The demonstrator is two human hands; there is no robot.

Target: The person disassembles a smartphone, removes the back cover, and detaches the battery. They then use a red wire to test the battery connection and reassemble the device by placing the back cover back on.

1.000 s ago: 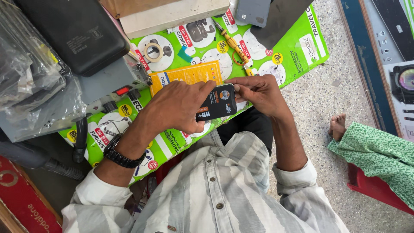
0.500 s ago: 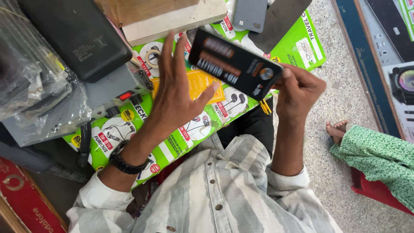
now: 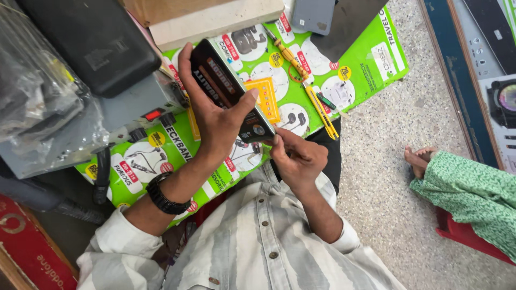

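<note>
- Long black retail box (image 3: 228,88) with orange and white print sits above our lap, tilted so its narrow lower end points toward our chest.
- Our left hand (image 3: 215,115) wraps it from beneath, thumb on one long edge and fingers curled over the other, which steadies the box for work at its end.
- Our right hand (image 3: 295,156) is pinched at that lower end, fingertips (image 3: 275,140) touching the flap; whether they grip a tab or only press it, we cannot tell from this angle.
- A black wristwatch (image 3: 164,196) rides our left wrist, above the cuff of a grey-and-white striped shirt (image 3: 258,241).
- Beneath the box lies a bright green printed cardboard sheet (image 3: 371,59) picturing earphones, serving as a work surface across our knees.
- On it rest a yellow-handled screwdriver (image 3: 287,53), a yellow utility knife (image 3: 322,113) and a small yellow packet (image 3: 266,96), all just beside the box and within easy reach.
- A large black case (image 3: 97,43) rests on a grey device (image 3: 134,107) to our left.
- Well apart on the speckled floor (image 3: 387,177), another person's bare foot (image 3: 422,158) and green patterned garment (image 3: 473,198) show.
</note>
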